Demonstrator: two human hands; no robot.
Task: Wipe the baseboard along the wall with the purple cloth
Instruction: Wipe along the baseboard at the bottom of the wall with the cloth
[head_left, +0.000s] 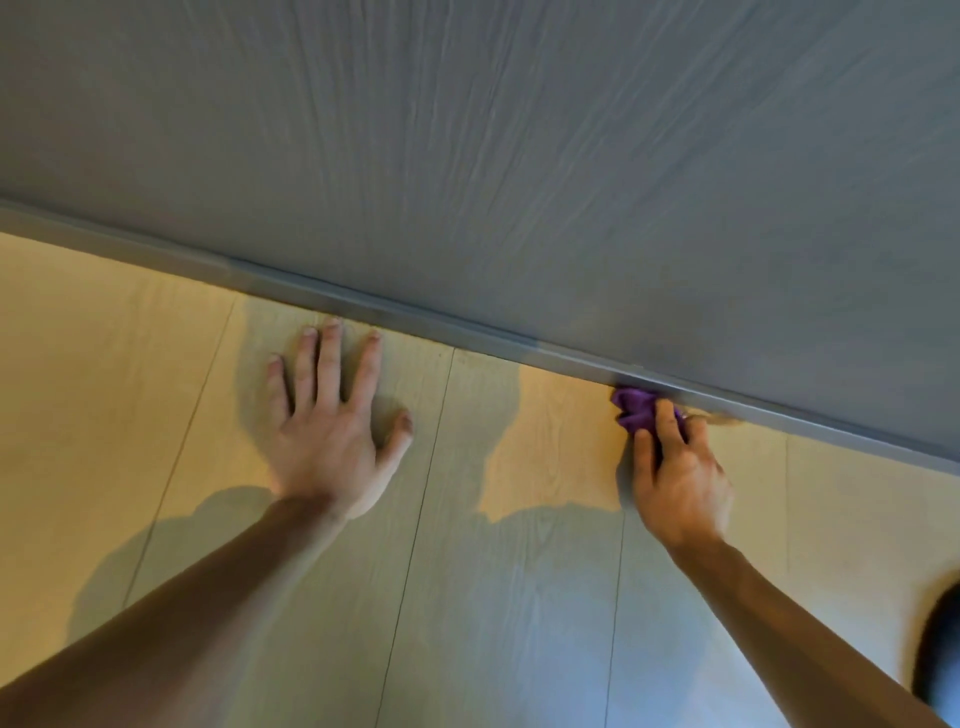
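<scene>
A grey baseboard (415, 317) runs diagonally from the upper left down to the right edge, at the foot of a grey wood-grain wall (519, 130). A crumpled purple cloth (635, 409) is pressed against the baseboard's lower edge. My right hand (678, 478) is shut on the cloth, with the fingers covering most of it. To the left, my left hand (332, 415) lies flat on the floor with its fingers spread, and its fingertips reach almost to the baseboard.
The floor (104, 389) is pale wood-look planks with thin dark seams. Shadows of my arms and body fall across it. A dark rounded object (940, 644) is cut off at the right edge, near my right forearm.
</scene>
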